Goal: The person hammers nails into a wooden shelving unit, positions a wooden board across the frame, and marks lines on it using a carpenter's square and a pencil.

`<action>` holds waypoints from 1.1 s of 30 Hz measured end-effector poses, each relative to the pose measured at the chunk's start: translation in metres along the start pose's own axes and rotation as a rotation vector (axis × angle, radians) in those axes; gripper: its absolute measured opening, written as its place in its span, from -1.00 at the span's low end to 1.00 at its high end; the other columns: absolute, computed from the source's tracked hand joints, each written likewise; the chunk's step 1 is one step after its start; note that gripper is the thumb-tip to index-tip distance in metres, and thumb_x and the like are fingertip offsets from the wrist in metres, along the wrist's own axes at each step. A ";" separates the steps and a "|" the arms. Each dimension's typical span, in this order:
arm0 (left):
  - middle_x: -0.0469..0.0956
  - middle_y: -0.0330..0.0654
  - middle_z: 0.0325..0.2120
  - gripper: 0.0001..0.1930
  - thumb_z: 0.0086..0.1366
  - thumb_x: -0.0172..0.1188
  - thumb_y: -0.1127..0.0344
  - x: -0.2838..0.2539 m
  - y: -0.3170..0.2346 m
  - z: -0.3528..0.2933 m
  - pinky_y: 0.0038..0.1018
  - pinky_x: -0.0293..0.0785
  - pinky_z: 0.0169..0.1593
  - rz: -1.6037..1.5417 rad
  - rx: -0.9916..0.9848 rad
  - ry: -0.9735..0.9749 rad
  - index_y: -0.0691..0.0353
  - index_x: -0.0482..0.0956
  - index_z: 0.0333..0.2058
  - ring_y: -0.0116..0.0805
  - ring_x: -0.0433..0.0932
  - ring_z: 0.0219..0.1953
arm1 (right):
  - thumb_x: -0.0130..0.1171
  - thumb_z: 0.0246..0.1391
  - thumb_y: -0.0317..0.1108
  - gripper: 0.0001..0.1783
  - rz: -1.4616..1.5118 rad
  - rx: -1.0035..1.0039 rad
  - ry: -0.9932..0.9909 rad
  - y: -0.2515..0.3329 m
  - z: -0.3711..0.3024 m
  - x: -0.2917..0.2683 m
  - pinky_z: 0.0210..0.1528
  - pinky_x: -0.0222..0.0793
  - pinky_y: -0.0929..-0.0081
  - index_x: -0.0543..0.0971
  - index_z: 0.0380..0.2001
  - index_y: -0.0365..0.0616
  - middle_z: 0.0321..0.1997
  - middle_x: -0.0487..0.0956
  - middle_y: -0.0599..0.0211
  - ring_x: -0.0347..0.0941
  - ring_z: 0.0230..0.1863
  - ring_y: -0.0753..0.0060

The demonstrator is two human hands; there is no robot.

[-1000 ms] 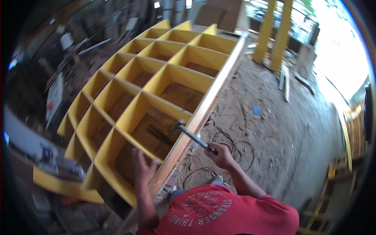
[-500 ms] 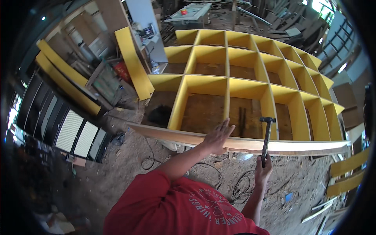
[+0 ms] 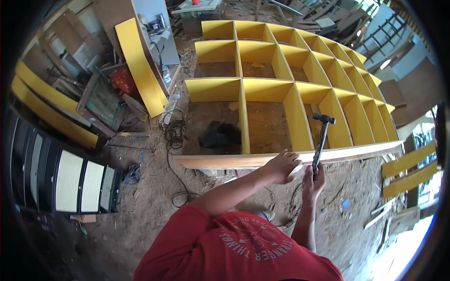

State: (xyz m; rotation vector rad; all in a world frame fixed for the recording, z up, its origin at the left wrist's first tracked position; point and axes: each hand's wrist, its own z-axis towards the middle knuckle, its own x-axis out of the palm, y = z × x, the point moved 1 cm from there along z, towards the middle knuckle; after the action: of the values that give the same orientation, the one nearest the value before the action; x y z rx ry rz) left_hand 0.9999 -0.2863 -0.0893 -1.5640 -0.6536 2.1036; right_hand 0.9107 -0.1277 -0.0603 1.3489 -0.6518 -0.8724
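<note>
Seen from above through a round fisheye view whose dark rim cuts off the outer workshop, a person in a red T-shirt (image 3: 206, 255) stands at a large yellow wooden grid frame (image 3: 300, 117). A dark, limp bundle (image 3: 218, 135) lies in a near-left compartment, too shadowed to identify. The right fist hides the lower end of a hammer's grip, and the left forearm covers part of the ground. The person's legs are mostly out of sight beneath the shirt.

Pale printed lettering circles a small design on the shirt, upside down from this angle.

The right hand (image 3: 313, 181) is closed around the hammer (image 3: 320, 140), which stands nearly upright, head up, just beyond the fist and in front of the frame's compartments. The left arm reaches diagonally inward; its hand (image 3: 281, 167) is open, fingers loosely spread at the front wooden rail (image 3: 220, 161). Whether they press on it is unclear.
</note>
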 end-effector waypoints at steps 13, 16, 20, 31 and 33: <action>0.74 -0.11 -0.09 -0.70 0.27 0.38 0.34 -0.215 0.096 -0.299 -0.17 0.59 0.12 -0.180 -0.133 -0.294 0.24 0.72 -0.03 -0.06 0.69 -0.02 | 0.18 0.45 -0.27 -0.59 -0.394 -0.119 -0.343 -0.037 -0.018 0.274 -0.25 0.42 0.49 0.51 0.23 -0.25 -0.27 0.59 0.36 0.45 -0.32 0.52; 0.75 -0.06 -0.10 -0.71 0.30 0.38 0.34 -0.250 0.139 -0.337 -0.18 0.59 0.10 -0.211 -0.271 -0.324 0.25 0.72 -0.03 -0.05 0.70 -0.02 | 0.17 0.47 -0.16 -0.51 -0.524 -0.032 -0.430 -0.039 -0.022 0.287 -0.11 0.50 0.38 0.49 0.29 -0.24 -0.04 0.62 0.09 0.53 -0.17 0.36; 0.75 -0.02 -0.12 -0.71 0.32 0.37 0.35 -0.283 0.197 -0.374 -0.18 0.59 0.06 -0.173 -0.356 -0.315 0.25 0.71 -0.01 0.00 0.71 -0.03 | 0.16 0.49 -0.08 -0.43 -0.672 -0.120 -0.538 -0.063 -0.017 0.274 0.02 0.50 0.31 0.46 0.33 -0.27 0.04 0.64 -0.02 0.58 -0.04 0.20; 0.73 0.13 -0.13 -0.68 0.36 0.33 0.24 -0.371 0.438 -0.413 -0.19 0.63 0.03 -0.237 -0.571 -0.017 0.28 0.72 0.01 0.12 0.72 -0.06 | 0.26 0.42 -0.20 -0.55 -0.873 -0.139 -0.563 -0.056 -0.012 0.308 0.09 0.56 0.30 0.58 0.22 -0.27 0.03 0.72 0.02 0.68 0.01 0.16; 0.74 0.13 -0.10 -0.63 0.35 0.32 0.21 -0.404 0.484 -0.417 -0.21 0.65 0.03 -0.172 -0.592 -0.029 0.28 0.71 0.05 0.07 0.75 -0.08 | 0.30 0.39 -0.22 -0.58 -0.954 -0.094 -0.453 -0.036 -0.010 0.331 0.07 0.57 0.28 0.62 0.16 -0.25 -0.03 0.73 0.02 0.69 -0.02 0.12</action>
State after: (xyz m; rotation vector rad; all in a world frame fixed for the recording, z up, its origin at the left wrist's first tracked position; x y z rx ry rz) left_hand 1.4776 -0.8651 -0.1812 -1.6837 -1.4669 1.9015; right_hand 1.0923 -0.3992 -0.1253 1.3748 -0.2596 -1.9864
